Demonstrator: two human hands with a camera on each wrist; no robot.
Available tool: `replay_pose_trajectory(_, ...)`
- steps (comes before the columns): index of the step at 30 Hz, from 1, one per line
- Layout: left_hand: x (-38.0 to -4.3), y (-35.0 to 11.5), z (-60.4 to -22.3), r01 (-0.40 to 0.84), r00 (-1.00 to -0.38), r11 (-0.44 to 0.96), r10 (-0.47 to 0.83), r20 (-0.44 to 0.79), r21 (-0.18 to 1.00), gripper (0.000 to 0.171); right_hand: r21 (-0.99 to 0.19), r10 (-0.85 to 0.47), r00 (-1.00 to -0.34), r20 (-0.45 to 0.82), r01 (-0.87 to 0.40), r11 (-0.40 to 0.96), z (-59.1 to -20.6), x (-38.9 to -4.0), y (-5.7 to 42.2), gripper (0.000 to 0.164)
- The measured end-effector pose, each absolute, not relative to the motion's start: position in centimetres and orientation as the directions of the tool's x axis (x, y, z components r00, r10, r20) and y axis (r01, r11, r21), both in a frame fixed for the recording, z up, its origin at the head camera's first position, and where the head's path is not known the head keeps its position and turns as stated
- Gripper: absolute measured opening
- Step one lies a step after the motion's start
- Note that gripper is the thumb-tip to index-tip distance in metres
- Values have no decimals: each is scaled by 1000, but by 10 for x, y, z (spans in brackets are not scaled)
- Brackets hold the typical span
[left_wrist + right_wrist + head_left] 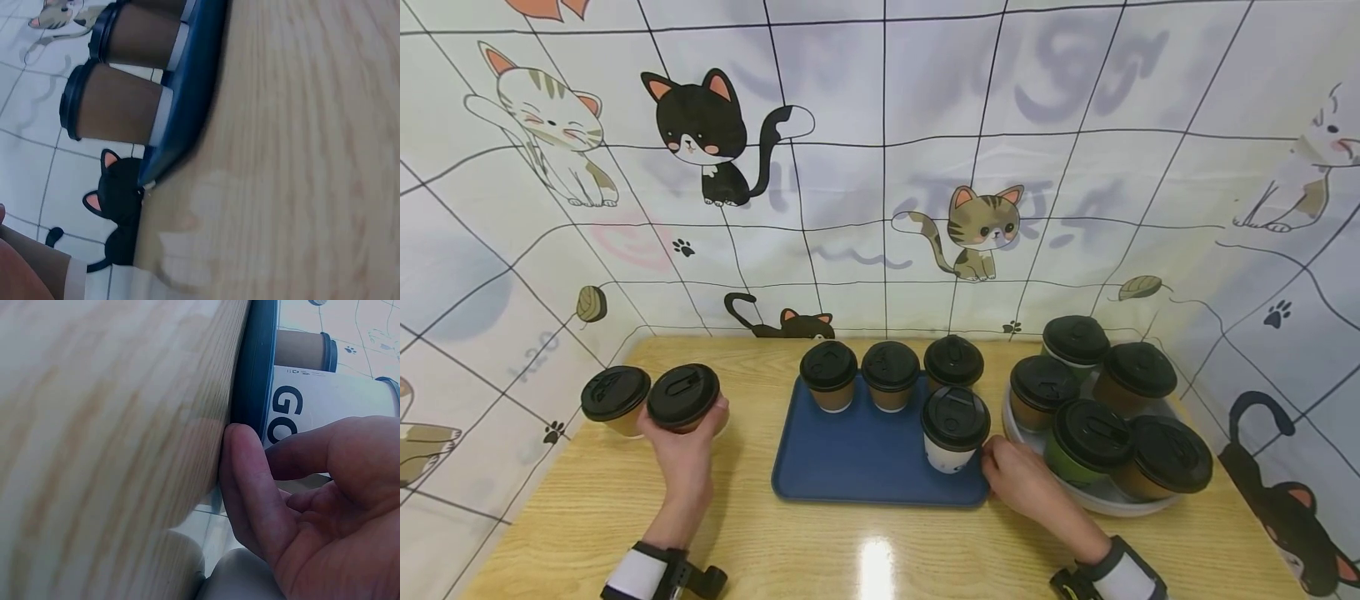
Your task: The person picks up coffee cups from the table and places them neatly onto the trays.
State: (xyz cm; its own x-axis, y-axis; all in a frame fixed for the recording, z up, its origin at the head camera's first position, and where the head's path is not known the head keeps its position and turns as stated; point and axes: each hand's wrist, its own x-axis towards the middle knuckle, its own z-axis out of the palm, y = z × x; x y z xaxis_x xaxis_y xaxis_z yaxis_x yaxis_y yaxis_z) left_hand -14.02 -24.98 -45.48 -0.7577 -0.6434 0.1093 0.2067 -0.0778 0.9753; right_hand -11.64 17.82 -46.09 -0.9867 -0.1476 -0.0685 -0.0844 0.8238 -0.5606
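On the left, my left hand (683, 446) grips a brown paper cup with a black lid (683, 398); its fingers are partly hidden behind the cup. Touching or very near it stands another lidded brown cup (617, 396). At the middle of the table lies a blue tray (850, 467). Three brown lidded cups (891, 375) stand along its back edge, and a white cup with a black lid (953, 429) is at its right side. My right hand (1026, 479) pinches the tray's right rim beside the white cup, thumb above and fingers low against the table.
A round pale container (1108, 504) at the right holds several lidded cups, among them a green one (1075, 458). It stands close to the tray and my right forearm. A cat-printed cloth (850, 183) rises behind and beside the wooden table (790, 550).
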Motion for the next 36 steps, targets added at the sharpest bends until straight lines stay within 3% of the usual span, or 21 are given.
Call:
replay_pose_trajectory(14,-124,-219,-425,256,-861,-24,-460,217,966,95,-552,-147,-985,-85,-76,830,-461,-118,179,9)
replay_pose_trajectory(22,-118,-207,-418,168,-921,23,-354,165,986,83,-549,-147,-985,-87,-75,832,-462,-119,179,9)
replay_pose_trajectory(36,-115,-180,-426,155,-987,19,-39,156,988,87,-551,-149,-985,-88,-77,831,-463,-119,179,9)
